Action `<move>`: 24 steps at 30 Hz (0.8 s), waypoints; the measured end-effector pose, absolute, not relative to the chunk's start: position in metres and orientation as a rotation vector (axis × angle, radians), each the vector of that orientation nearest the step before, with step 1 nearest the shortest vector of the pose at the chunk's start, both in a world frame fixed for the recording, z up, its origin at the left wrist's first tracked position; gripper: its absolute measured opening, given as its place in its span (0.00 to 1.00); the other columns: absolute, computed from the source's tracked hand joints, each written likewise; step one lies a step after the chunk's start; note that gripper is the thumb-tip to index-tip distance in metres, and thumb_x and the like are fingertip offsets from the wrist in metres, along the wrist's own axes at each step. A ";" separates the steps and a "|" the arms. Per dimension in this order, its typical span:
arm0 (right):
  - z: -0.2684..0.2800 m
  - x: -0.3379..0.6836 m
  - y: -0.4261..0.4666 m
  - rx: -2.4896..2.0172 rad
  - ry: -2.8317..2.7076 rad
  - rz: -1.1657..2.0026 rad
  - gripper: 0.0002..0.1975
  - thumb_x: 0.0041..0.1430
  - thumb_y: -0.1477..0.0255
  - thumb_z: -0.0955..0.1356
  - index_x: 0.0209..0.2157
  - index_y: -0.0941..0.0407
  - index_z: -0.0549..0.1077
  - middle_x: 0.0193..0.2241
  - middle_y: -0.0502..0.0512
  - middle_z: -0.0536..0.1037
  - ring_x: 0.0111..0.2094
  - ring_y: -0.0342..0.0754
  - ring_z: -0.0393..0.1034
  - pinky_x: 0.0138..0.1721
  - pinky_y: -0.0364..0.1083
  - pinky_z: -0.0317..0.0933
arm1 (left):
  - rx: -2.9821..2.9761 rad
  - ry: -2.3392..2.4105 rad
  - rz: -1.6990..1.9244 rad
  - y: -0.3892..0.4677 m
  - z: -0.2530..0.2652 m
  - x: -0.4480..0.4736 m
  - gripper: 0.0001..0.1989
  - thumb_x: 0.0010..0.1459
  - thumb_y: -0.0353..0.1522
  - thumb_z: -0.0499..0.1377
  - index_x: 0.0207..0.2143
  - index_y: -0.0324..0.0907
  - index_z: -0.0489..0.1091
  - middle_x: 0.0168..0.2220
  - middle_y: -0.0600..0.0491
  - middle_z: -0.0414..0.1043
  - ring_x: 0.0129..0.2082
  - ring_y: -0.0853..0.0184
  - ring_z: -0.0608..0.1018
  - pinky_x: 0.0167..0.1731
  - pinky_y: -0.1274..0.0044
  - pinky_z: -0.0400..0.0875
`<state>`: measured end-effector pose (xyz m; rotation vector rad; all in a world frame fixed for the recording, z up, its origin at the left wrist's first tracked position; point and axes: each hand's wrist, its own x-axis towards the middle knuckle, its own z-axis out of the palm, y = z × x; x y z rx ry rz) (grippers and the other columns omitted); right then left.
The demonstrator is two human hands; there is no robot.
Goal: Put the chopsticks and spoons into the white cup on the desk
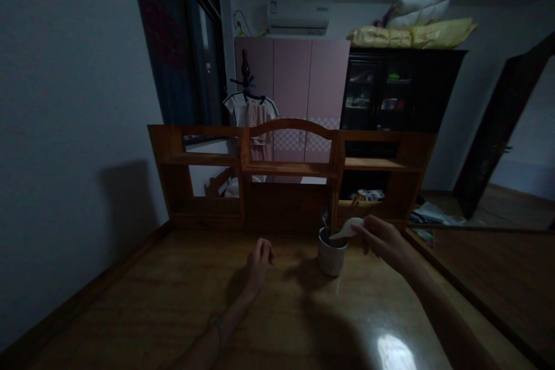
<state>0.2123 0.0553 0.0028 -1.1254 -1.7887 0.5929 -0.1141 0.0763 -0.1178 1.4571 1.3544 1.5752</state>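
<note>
My right hand (381,238) pinches a white soup spoon (352,227) by its bowl end. The spoon's handle slants down to the left, over the mouth of a white utensil holder (331,259). That holder stands upright on the wooden table, and a metal spoon (324,217) and what look like chopsticks (353,208) rise from it. Left of the holder, apart from it, my left hand (260,257) hovers over or rests on the table with its fingers curled in. Nothing shows in the left hand.
A wooden shelf unit (286,170) runs along the table's (173,295) back edge. To the left is a wall (87,127). Behind the shelf stand a pink wardrobe (292,81), a dark cabinet (403,87) and a clothes rack with a shirt (236,105). Light glares on the tabletop at front right.
</note>
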 end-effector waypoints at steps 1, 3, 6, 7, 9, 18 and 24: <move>0.000 0.210 0.060 -1.136 -1.813 0.584 0.19 0.64 0.54 0.66 0.30 0.56 0.67 0.20 0.49 0.72 0.19 0.45 0.68 0.17 0.39 0.55 | 1.454 1.359 1.574 0.076 -0.118 -0.114 0.18 0.63 0.45 0.46 0.27 0.44 0.61 0.23 0.58 0.63 0.23 0.69 0.69 0.26 0.79 0.62; -0.006 0.208 0.070 -1.163 -1.859 0.556 0.19 0.64 0.54 0.66 0.29 0.56 0.67 0.20 0.49 0.73 0.18 0.45 0.69 0.18 0.39 0.56 | 1.450 1.365 1.566 0.076 -0.118 -0.115 0.18 0.63 0.45 0.46 0.26 0.44 0.60 0.22 0.58 0.62 0.23 0.69 0.68 0.26 0.79 0.62; -0.013 0.205 0.081 -1.221 -1.921 0.523 0.18 0.65 0.57 0.65 0.29 0.56 0.67 0.19 0.49 0.73 0.18 0.45 0.69 0.18 0.39 0.55 | 1.444 1.371 1.545 0.075 -0.118 -0.115 0.17 0.63 0.44 0.45 0.27 0.44 0.60 0.23 0.58 0.62 0.23 0.69 0.68 0.25 0.79 0.61; -0.014 0.204 0.083 -1.233 -1.938 0.523 0.18 0.65 0.58 0.65 0.29 0.56 0.67 0.18 0.49 0.73 0.18 0.45 0.69 0.17 0.39 0.54 | 1.441 1.375 1.539 0.074 -0.118 -0.115 0.17 0.64 0.44 0.45 0.27 0.44 0.60 0.23 0.58 0.62 0.23 0.69 0.68 0.24 0.79 0.60; -0.014 0.202 0.085 -1.240 -1.963 0.543 0.17 0.65 0.58 0.65 0.29 0.57 0.67 0.19 0.50 0.74 0.17 0.46 0.70 0.16 0.39 0.53 | 1.437 1.378 1.530 0.073 -0.118 -0.115 0.17 0.64 0.44 0.45 0.27 0.44 0.59 0.23 0.58 0.61 0.23 0.69 0.68 0.23 0.80 0.59; -0.021 0.199 0.098 -1.231 -2.072 0.638 0.17 0.62 0.58 0.65 0.27 0.57 0.66 0.20 0.53 0.75 0.17 0.46 0.70 0.15 0.39 0.54 | 1.462 1.336 1.556 0.078 -0.123 -0.114 0.19 0.64 0.46 0.44 0.27 0.44 0.59 0.22 0.58 0.60 0.23 0.69 0.67 0.26 0.78 0.60; -0.035 0.201 0.104 -1.252 -2.102 0.601 0.15 0.60 0.60 0.65 0.27 0.56 0.66 0.21 0.53 0.74 0.19 0.47 0.70 0.18 0.40 0.58 | 1.482 1.312 1.573 0.080 -0.125 -0.114 0.19 0.65 0.46 0.44 0.26 0.44 0.59 0.21 0.59 0.60 0.22 0.69 0.66 0.26 0.78 0.59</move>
